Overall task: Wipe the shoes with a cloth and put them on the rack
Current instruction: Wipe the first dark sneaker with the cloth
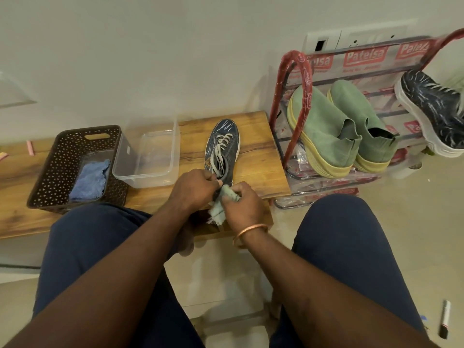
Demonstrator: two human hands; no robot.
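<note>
A dark blue sneaker (223, 144) with pale laces lies on the low wooden table (258, 156), toe pointing away from me. My left hand (194, 188) grips the shoe's heel end. My right hand (242, 203) holds a pale green cloth (221, 204) bunched against the heel. To the right stands a red shoe rack (298, 79) with two green slip-on shoes (324, 126) and the matching dark blue sneaker (434, 111) on it.
A brown perforated basket (57, 169) at the table's left holds a blue cloth (91, 179). A clear plastic tub (148, 156) sits between basket and shoe. A marker pen (445, 320) lies on the floor at right. My knees frame the view.
</note>
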